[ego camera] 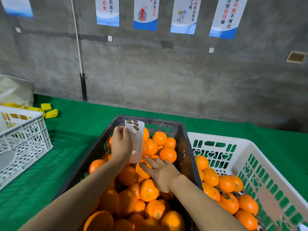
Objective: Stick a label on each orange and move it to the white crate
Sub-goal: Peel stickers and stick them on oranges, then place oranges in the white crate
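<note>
Orange: likely firm, round, slightly slick; best cupped from above. Right hand presses it with straight fingers; left hand pinches sheet.

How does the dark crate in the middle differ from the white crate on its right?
The dark crate is black-grey and piled high with oranges; the white crate holds fewer, with bare floor showing. The left hand, holding the label sheet, and the right hand are over the dark crate, neither over the white crate. Both are slotted plastic crates on the green cloth.
</note>
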The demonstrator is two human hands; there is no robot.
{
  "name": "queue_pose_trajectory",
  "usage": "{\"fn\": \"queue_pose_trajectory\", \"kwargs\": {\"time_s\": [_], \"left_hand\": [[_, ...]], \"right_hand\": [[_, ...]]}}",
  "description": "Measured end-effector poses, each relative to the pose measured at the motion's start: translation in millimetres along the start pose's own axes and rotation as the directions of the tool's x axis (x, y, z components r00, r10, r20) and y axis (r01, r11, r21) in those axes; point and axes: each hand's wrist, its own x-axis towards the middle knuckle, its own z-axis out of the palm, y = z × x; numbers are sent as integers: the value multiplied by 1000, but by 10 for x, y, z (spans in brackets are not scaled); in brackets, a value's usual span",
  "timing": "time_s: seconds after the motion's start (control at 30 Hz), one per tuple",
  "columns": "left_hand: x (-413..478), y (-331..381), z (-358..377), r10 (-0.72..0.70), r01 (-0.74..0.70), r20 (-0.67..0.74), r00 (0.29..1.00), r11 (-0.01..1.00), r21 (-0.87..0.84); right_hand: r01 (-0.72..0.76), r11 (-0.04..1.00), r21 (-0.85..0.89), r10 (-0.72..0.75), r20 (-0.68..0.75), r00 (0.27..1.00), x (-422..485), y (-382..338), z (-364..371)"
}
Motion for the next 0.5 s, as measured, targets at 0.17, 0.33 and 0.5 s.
{"fn": "queue_pose_trajectory", "kwargs": {"time_s": [0.17,0.33,0.5], "left_hand": [[-4,1,-10,-2,1,19,1000,1000,11],[14,7,1,-9,8,15,1000,1000,18],[13,14,12,-16,16,20,1000,1000,17]], "right_hand": [[-87,958,275,91,-1,996,72,16,-22],[-129,915,382,146,-15,989,115,63,-36],[-181,903,390,183,32,983,168,76,8]]}}
